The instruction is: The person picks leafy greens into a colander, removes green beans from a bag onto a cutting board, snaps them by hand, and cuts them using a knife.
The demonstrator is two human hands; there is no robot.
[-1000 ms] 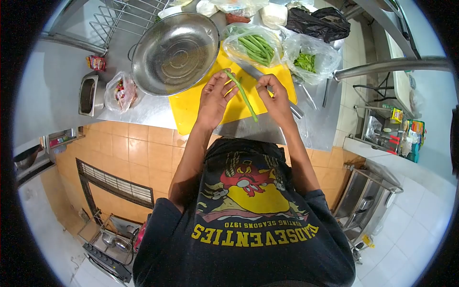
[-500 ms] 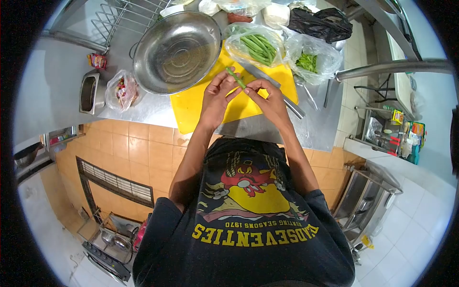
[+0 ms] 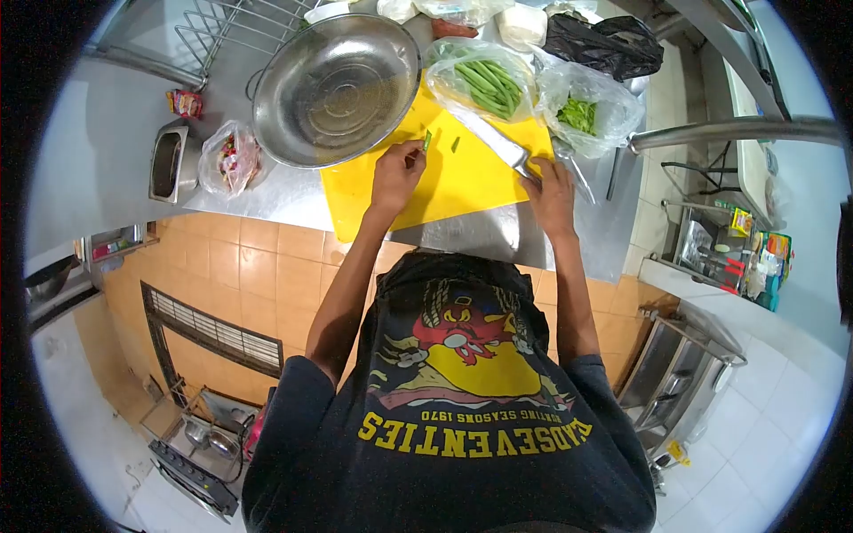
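My left hand (image 3: 397,180) is closed in a pinch around a short length of green bean (image 3: 427,139), low over the yellow cutting board (image 3: 484,200). My right hand (image 3: 554,191) is wrapped round the handle of a knife (image 3: 493,139) at the board's right side. The knife's broad blade slants toward the far middle of the board. A small green bean piece (image 3: 456,144) lies on the board between the hands. Beyond the blade, a clear plastic bag (image 3: 442,78) holds several whole green beans (image 3: 489,87).
A large metal basin (image 3: 293,107) overlaps the board's far left. Another plastic bag (image 3: 613,124) with leafy greens stands right, below a black bag (image 3: 604,46). Left are a bag of red and white pieces (image 3: 233,160) and a metal container (image 3: 171,167). A metal rail (image 3: 729,131) crosses at right.
My hands have moved apart. The right one has let go of the green bean and taken hold of the knife handle. A bean piece now lies on the board.
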